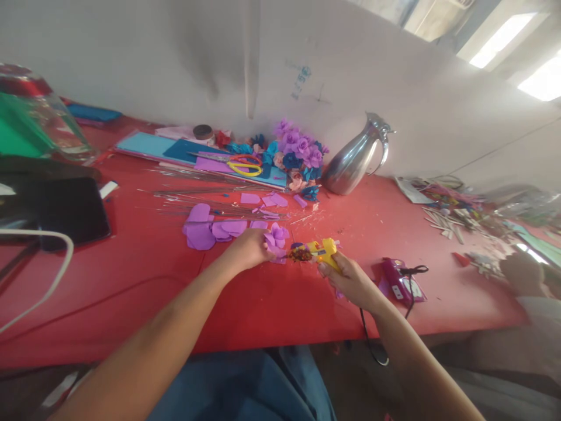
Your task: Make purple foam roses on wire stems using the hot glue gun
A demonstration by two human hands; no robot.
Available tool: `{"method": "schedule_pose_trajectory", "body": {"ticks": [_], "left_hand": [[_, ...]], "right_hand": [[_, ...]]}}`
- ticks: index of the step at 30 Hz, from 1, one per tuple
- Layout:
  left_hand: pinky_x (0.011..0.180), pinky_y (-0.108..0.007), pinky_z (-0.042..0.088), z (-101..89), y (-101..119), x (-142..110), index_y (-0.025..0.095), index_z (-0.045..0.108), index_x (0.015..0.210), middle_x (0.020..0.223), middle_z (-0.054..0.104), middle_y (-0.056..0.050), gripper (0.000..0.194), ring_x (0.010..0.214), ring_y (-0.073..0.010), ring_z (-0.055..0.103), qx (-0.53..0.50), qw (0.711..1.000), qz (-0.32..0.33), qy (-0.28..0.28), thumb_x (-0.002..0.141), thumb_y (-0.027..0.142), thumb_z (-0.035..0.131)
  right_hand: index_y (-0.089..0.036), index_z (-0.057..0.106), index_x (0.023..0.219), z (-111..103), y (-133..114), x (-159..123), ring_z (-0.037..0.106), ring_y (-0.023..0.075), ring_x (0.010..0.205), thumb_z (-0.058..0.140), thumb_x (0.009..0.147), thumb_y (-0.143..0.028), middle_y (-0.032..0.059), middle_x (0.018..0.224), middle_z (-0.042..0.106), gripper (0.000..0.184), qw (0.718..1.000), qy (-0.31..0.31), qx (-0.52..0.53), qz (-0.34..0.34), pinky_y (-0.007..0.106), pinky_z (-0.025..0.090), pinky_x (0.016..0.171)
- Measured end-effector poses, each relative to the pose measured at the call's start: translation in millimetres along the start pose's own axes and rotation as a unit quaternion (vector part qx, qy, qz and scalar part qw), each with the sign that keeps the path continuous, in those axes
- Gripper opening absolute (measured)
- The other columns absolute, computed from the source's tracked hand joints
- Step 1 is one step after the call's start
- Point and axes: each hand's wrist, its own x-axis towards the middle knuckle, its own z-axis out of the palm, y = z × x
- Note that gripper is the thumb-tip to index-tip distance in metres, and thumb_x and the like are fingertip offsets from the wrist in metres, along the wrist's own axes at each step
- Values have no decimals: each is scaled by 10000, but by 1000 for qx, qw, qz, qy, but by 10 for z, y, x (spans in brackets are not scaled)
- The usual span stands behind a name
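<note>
My left hand point(252, 250) is closed on a purple paper flower point(276, 235), with a loose purple petal piece just below it. In my right hand point(346, 278) is a yellow glue gun point(325, 252), its nozzle pointing left toward the flower. The nozzle end looks dark and crusted, a short way from the flower; whether they touch I cannot tell. Purple paper petals point(199, 228) lie on the red table left of my left hand. Thin wires point(193, 192) and small purple scraps point(274, 200) are spread behind them.
Yellow-and-red scissors point(245, 166) rest on blue and purple sheets point(151, 146). A bunch of paper flowers point(300, 149) and a metal jug point(357, 155) stand by the wall. A magenta device with a cord point(397, 280) lies right, a black phone point(74, 213) left. Another person's hand point(523, 272) is far right.
</note>
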Motion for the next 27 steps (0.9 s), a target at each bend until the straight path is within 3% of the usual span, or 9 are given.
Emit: {"method": "schedule_pose_trajectory", "body": {"ticks": [5,11,15,27], "left_hand": [[595,-266,437,5,-21,5,185,597,554,718,691,-22,69,708,-203,645,-23,1000,-14,-8,597,194,651],[669,-266,433,-48,1,1,194,655,662,697,698,3,99,779,-216,650,51,998,-33,-29,569,177,683],[712,-268,426,-59,15,-2,186,611,598,698,689,6,61,819,-215,643,65,997,-26,-38,588,175,670],[661,-268,431,-34,-10,-2,199,556,510,652,667,6,137,769,-211,634,-6,1000,-19,4,526,176,691]], "right_hand": [[-214,417,709,9,10,41,381,86,490,512,848,-487,-49,583,430,320,1000,4,11,-11,212,281,451],[-217,411,728,29,30,81,373,89,495,505,853,-514,-55,589,399,335,1000,11,12,-11,209,277,451],[-216,425,758,41,57,90,376,90,502,486,870,-510,-55,603,409,321,1000,15,15,-14,208,290,458],[-213,455,716,18,58,76,390,88,474,549,826,-523,-44,582,456,342,998,30,56,3,210,293,432]]}}
